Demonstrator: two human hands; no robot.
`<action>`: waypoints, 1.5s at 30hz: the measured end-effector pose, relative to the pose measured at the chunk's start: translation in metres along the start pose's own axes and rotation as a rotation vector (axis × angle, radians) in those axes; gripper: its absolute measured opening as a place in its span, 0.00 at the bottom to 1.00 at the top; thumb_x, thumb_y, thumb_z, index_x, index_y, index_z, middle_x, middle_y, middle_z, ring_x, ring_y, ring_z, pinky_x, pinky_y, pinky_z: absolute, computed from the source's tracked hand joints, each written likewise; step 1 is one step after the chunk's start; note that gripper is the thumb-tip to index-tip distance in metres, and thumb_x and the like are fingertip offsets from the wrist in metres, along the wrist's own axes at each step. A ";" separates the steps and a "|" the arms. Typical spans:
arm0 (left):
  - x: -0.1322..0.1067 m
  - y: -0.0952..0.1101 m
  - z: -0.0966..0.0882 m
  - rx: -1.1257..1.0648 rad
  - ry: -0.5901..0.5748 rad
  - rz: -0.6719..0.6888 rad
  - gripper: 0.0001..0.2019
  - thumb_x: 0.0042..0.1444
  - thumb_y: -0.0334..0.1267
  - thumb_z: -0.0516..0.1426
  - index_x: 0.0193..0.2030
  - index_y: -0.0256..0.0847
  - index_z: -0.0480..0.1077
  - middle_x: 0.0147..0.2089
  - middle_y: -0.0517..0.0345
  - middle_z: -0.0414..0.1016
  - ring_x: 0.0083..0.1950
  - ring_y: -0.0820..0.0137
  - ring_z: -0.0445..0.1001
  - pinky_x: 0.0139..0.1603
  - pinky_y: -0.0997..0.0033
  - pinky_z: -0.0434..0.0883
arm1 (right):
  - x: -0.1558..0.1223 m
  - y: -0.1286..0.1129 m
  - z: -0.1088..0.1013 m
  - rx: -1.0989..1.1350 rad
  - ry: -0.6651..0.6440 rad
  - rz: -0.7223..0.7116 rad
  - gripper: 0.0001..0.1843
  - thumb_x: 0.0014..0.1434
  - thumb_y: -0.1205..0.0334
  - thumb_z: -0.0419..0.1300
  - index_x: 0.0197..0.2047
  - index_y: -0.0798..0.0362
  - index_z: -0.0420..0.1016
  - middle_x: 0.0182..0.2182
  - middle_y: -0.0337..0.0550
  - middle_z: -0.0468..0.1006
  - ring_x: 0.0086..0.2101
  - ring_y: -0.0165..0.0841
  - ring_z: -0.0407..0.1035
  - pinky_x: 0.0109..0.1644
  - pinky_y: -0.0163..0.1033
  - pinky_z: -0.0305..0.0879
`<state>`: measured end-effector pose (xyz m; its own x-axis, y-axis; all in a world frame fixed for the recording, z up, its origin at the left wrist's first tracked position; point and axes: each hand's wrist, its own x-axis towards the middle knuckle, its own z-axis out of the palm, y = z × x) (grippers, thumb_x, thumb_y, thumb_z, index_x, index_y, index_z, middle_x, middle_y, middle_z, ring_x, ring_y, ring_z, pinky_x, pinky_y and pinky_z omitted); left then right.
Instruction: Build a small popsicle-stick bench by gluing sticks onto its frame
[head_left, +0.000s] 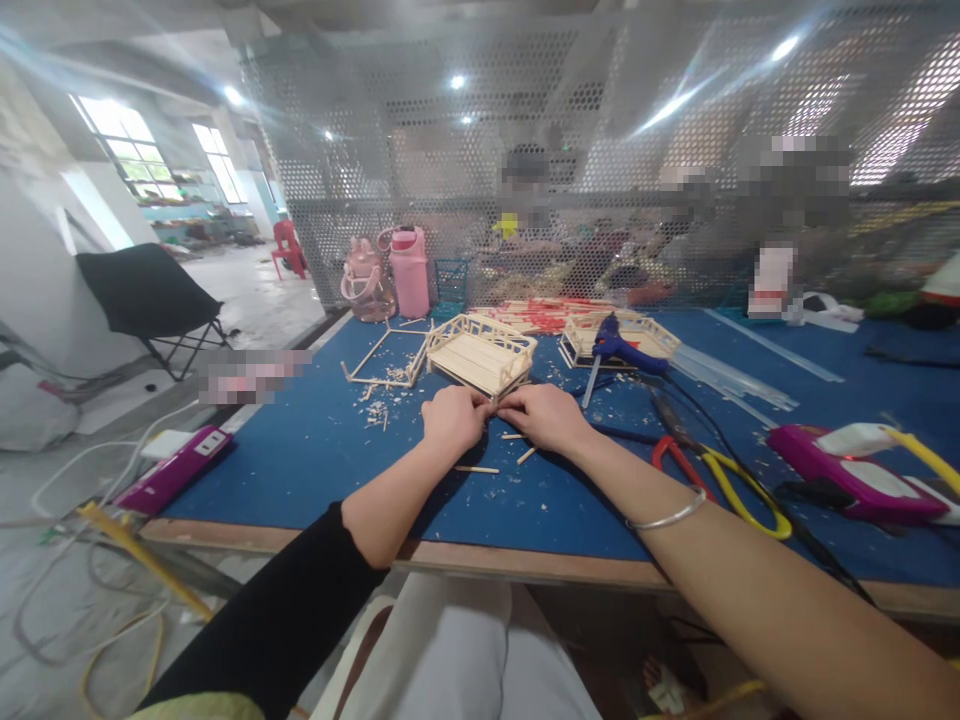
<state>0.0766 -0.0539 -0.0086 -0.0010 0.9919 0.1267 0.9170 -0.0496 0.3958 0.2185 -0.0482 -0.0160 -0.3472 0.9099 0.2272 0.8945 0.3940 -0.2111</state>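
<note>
A small wooden-stick model with a flat slatted floor and low railings sits in front of me on the blue table. At its near corner, my left hand has its fingertips pinched on the model's edge. From the other side my right hand pinches the same corner, almost touching the left fingertips. Whatever small piece lies between the fingers is hidden. Loose sticks lie just below the hands. A blue glue gun rests to the right, against a second stick model.
A thin stick frame and wood scraps lie left. Behind are red-tipped sticks, a pink bottle and a perforated metal screen. On the right are clear glue sticks, yellow-handled pliers and a purple power strip.
</note>
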 end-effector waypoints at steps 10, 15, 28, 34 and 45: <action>0.012 -0.020 -0.006 -0.130 -0.063 0.144 0.11 0.49 0.34 0.59 0.40 0.42 0.78 0.40 0.55 0.80 0.42 0.68 0.76 0.44 0.73 0.67 | 0.001 0.003 -0.001 0.045 -0.012 0.036 0.13 0.57 0.59 0.54 0.39 0.45 0.80 0.39 0.39 0.81 0.39 0.35 0.73 0.35 0.34 0.61; 0.015 -0.026 -0.010 -0.138 -0.029 0.128 0.10 0.50 0.36 0.59 0.39 0.41 0.78 0.40 0.55 0.80 0.40 0.69 0.76 0.44 0.73 0.67 | 0.002 0.004 -0.002 0.066 -0.005 0.061 0.13 0.56 0.60 0.54 0.37 0.47 0.81 0.36 0.40 0.81 0.37 0.33 0.73 0.35 0.33 0.60; 0.008 -0.010 -0.006 -0.053 -0.037 0.172 0.10 0.50 0.40 0.55 0.32 0.43 0.79 0.30 0.56 0.79 0.34 0.67 0.73 0.35 0.72 0.64 | 0.002 0.001 -0.003 0.058 -0.003 0.034 0.13 0.57 0.59 0.54 0.38 0.45 0.80 0.38 0.39 0.81 0.39 0.34 0.72 0.36 0.33 0.61; 0.009 -0.024 -0.026 -0.086 0.110 -0.029 0.14 0.52 0.38 0.49 0.26 0.38 0.75 0.25 0.57 0.75 0.29 0.70 0.69 0.31 0.73 0.62 | 0.003 0.004 -0.002 0.150 0.028 0.056 0.12 0.54 0.63 0.54 0.33 0.49 0.80 0.33 0.41 0.81 0.34 0.33 0.72 0.35 0.33 0.60; -0.003 -0.012 -0.008 -0.361 -0.032 0.269 0.10 0.52 0.40 0.57 0.35 0.39 0.78 0.33 0.58 0.80 0.34 0.70 0.73 0.37 0.74 0.67 | 0.000 0.007 0.002 0.747 0.071 -0.080 0.18 0.50 0.52 0.59 0.33 0.59 0.79 0.25 0.40 0.78 0.25 0.28 0.66 0.30 0.32 0.60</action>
<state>0.0626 -0.0568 -0.0062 0.2362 0.9409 0.2427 0.6848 -0.3384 0.6454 0.2244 -0.0448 -0.0198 -0.3618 0.8741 0.3241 0.4299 0.4649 -0.7740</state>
